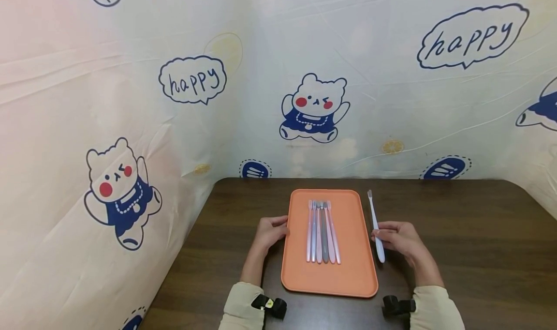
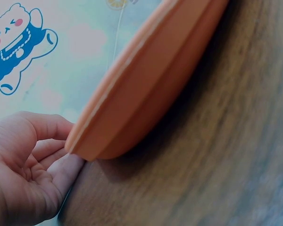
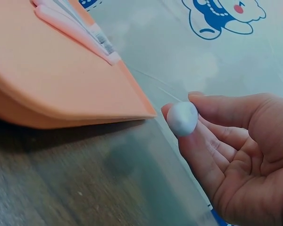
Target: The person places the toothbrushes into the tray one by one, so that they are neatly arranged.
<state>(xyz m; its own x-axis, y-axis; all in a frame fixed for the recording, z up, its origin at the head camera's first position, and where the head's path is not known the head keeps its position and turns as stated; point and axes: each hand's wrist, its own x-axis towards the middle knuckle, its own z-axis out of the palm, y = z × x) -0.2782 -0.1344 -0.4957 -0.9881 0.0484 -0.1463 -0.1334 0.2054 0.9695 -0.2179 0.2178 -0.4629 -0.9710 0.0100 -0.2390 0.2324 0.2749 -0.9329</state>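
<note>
An orange tray (image 1: 352, 272) lies on the table, bearing a fanned row of several toothbrushes (image 1: 324, 235) in pink, pale blue and grey, their heads toward the far side. My left hand (image 1: 271, 233) is at the tray's left rim; in the left wrist view its fingers (image 2: 52, 127) and thumb hold the edge of the tray (image 2: 137, 89). Just off the tray's right side, my right hand (image 1: 400, 238) pinches a light blue toothbrush (image 1: 375, 218) by its handle, head pointing away. The right wrist view shows the handle's rounded end (image 3: 183, 118) between thumb and fingers.
The dark wooden table (image 1: 478, 243) extends to both sides of the tray. Behind and to the left hangs a pale curtain (image 1: 261, 78) printed with bears and the word "happy". Each sleeve carries a black wrist device (image 1: 398, 306).
</note>
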